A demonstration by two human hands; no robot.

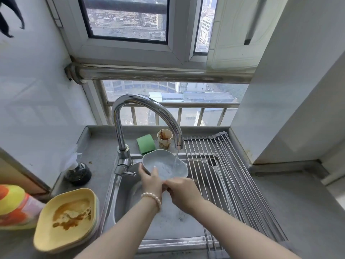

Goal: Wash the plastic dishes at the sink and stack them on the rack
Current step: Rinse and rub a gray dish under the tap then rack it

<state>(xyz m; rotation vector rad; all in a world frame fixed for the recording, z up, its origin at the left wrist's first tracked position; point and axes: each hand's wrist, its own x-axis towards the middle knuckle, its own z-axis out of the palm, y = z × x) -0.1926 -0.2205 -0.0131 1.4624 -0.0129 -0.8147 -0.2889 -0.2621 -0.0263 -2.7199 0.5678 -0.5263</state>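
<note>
Water from the faucet [149,116] runs into 1 pale blue scalloped bowl [164,165] you tilt over the sink [168,225]; left hand [152,181] fingers curl around its rim, right hand [182,192] grips its near edge. 1 stained yellow dish [65,219] waits left, 1 rack [233,184] right.

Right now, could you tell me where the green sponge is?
In the head view, the green sponge lies on the back ledge behind the sink, between the tap and the stained paper cup.

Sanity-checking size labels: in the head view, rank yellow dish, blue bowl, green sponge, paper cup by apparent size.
1. yellow dish, though it sits nearest the camera, which inflates it
2. blue bowl
3. green sponge and paper cup: look alike, not ranked
</note>
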